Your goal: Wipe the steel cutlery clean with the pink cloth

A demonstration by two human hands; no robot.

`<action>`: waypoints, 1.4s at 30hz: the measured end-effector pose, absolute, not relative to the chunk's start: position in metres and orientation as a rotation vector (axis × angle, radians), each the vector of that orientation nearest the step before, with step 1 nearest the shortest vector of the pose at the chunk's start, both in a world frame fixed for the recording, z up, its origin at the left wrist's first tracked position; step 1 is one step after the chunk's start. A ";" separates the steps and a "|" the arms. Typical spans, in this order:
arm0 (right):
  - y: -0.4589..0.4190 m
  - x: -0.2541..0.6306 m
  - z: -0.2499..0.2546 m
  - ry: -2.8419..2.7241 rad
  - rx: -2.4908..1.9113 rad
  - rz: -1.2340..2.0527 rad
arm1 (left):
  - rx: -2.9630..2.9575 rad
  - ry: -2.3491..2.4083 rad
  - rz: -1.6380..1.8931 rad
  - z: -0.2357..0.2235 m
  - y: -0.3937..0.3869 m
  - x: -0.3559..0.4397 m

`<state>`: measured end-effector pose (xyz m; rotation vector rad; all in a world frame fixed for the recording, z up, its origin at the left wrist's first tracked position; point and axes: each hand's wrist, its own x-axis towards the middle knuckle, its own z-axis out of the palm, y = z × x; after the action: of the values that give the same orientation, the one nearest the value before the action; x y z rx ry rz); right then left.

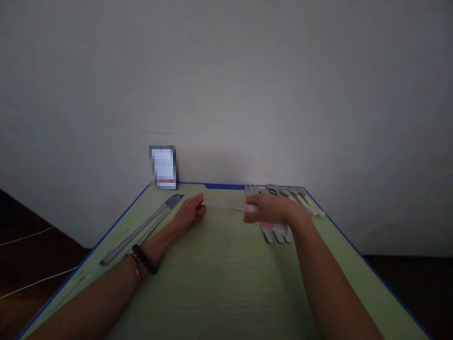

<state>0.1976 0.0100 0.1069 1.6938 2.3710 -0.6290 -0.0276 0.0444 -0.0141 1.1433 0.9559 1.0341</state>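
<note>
My left hand (193,211), closed, pinches one end of a thin, flat, pale strip (223,205) above the table. The strip runs across to my right hand (269,208), whose fingers are curled around a pink-and-white piece (266,225) that looks like cloth or tissue. Where the strip enters that hand, its end is hidden. Behind and below my right hand lies a pile of metal cutlery (253,190), partly covered by the hand. Left of my left hand rests a long, two-armed metal tool (136,233) with a blue-grey end.
The light green table (212,283) has a blue edge and stands against a plain wall (226,94). A lit, blurred screen (164,167) stands upright at the back left corner. Pale-handled pieces (313,208) lie by the back right edge. White cables (38,282) run at the left.
</note>
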 end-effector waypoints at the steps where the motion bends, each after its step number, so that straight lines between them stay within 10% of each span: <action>1: 0.009 0.189 0.107 2.394 1.672 -0.623 | 1.129 0.928 1.021 -0.012 0.042 -0.025; 42: 0.008 0.208 0.127 2.568 1.656 -0.892 | 0.679 0.580 1.043 -0.003 0.037 -0.031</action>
<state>0.2079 0.0078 0.1267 1.6561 2.5682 -0.8925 -0.0313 0.0372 -0.0026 0.6788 0.5804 1.0434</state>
